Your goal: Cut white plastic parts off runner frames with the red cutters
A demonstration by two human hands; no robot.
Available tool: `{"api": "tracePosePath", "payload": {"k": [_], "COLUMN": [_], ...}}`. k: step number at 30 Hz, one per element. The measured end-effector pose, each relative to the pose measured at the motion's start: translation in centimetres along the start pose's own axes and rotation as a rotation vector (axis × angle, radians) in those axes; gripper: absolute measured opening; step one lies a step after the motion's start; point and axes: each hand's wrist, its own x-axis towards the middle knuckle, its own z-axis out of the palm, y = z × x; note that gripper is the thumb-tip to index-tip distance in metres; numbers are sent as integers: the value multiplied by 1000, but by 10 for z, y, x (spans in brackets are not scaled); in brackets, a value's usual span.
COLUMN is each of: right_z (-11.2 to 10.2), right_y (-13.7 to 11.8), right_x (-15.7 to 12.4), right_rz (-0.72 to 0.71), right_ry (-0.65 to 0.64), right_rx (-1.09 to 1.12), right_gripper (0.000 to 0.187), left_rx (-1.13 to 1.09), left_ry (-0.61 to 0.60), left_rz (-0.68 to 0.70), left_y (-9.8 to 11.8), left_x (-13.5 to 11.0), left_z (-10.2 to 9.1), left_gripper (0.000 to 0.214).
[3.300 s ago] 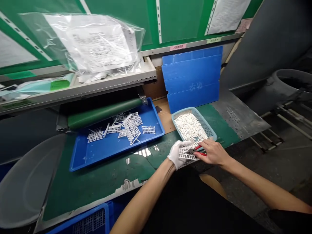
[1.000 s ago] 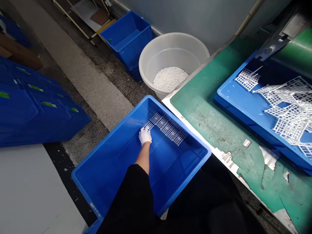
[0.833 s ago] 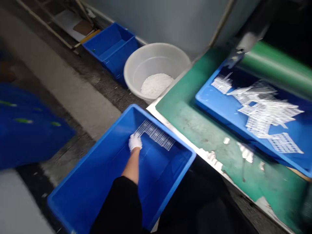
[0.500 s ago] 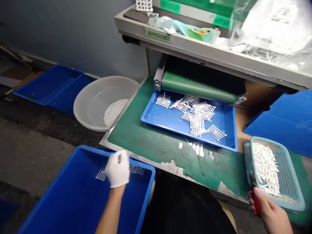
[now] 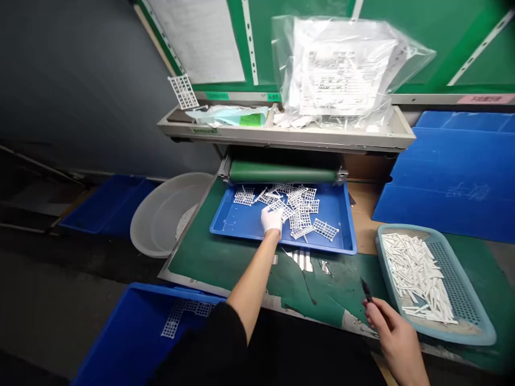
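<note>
left hand (image 5: 272,221) gone from bin (image 5: 116,343), apparently touching grid (image 5: 285,209)

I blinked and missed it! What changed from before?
The left hand let go of a white grid in the deep blue bin, then moved forward and right to the grids in the shallow tray; whether it holds one is unclear. The right hand still holds the pliers; the basket stayed put.

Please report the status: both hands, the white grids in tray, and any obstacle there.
Left hand at the white grids, grip unclear. Right hand holding dark-tipped tool. Grids mostly overlapping in blue tray. Green roller across tray's far side.
</note>
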Motion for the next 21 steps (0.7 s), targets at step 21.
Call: {"api": "tracePosePath", "payload": {"k": [21], "right_z": [48], "right_y": [-78], "right_x": [-13], "right_rz": [-543], "right_ry": [387], "right_rx": [-446], "right_gripper": [52], "left_rx": [88], "left_ry": [-191], "left_rz": [164], "left_y": [-13], "left_x": [-185], "left_z": [-49], "left_gripper": [52]}}
